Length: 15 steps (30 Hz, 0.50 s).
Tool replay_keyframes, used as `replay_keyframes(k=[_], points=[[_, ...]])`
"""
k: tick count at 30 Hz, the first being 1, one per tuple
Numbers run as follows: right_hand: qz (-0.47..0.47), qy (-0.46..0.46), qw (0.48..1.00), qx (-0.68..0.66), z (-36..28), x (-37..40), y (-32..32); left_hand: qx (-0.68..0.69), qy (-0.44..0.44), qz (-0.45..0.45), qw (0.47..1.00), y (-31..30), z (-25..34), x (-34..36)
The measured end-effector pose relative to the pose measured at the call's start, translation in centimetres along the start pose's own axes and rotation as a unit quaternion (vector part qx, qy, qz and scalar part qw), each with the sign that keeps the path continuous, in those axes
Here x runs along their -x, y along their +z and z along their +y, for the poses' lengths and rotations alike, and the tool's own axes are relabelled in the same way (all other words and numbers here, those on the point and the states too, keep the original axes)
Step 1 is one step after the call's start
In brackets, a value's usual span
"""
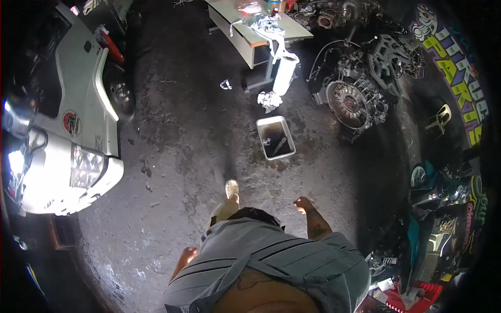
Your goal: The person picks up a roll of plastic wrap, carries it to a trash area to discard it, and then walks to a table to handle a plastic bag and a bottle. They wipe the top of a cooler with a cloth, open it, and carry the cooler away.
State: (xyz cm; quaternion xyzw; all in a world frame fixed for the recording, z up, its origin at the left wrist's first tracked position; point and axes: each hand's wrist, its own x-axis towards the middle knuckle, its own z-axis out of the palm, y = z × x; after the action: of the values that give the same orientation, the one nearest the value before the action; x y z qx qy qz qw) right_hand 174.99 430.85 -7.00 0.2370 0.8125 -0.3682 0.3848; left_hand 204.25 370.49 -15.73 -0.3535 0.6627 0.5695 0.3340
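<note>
My right hand [302, 204] hangs at my right side over the grey floor, its fingers curled; whether anything small is inside cannot be made out. My left hand [189, 254] is low at my left side, partly hidden by my shirt, and its fingers are unclear. Ahead of me on the floor lies a rectangular metal tray [259, 136] with dark liquid and a pale strip in it. Behind the tray are a crumpled white wad [269, 101] and an upright white roll [285, 75]. Neither hand touches these.
A white vehicle [78, 104] stands at the left. A table [240, 39] with cloths and containers is ahead. Engine parts [355, 101] lie to the right, with a red coiled hose [428, 297] at the lower right. A small white scrap [225, 84] lies on the floor.
</note>
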Motion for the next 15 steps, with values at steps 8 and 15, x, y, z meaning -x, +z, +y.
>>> replay_keyframes(k=[8,15], points=[[-0.052,-0.043,0.997,-0.025,-14.8,-4.1,-1.5,-0.213,0.189,0.125,0.950,-7.9,38.1,-18.5],[-0.030,-0.006,0.995,-0.095,-25.1,-13.1,-6.3,-0.184,0.173,0.094,0.963,-3.4,71.6,-19.1]])
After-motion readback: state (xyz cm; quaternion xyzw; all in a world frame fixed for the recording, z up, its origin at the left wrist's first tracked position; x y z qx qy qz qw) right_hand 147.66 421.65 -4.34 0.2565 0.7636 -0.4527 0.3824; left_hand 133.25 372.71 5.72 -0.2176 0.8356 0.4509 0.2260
